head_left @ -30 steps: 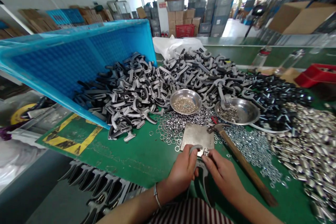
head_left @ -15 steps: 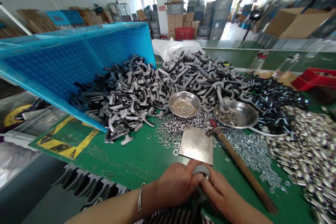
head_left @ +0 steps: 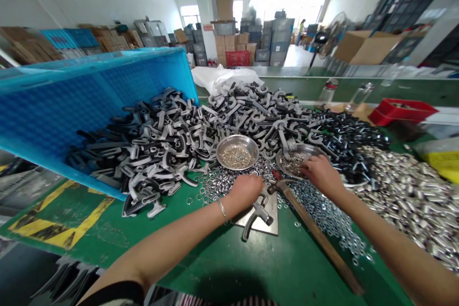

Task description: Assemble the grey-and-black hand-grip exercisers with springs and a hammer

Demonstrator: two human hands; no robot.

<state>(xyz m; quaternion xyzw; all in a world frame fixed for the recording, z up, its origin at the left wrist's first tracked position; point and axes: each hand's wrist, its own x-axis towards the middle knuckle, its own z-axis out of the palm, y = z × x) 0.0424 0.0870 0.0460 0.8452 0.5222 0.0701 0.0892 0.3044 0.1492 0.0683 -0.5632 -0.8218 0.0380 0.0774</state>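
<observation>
My left hand is closed over the steel plate, its fingers mostly hidden behind its back. A grey-and-black handle piece with a curved arm sticks out from under it, resting over the plate. My right hand reaches into the right steel bowl, fingertips pinched together among small metal pins; whatever they hold is too small to make out. A second steel bowl, with small brass-coloured parts inside, stands behind my left hand. Beside the plate lies a hammer with a wooden handle.
A tipped blue crate spills grey-and-black handle pieces across the green table. Loose metal rings, small nuts, black parts and shiny metal cylinders lie in heaps. A red bin stands at right.
My hands have parted. The left has gone forward to the plate with the handle piece, and the right has reached forward and right into the bowl. The view has tilted up.
</observation>
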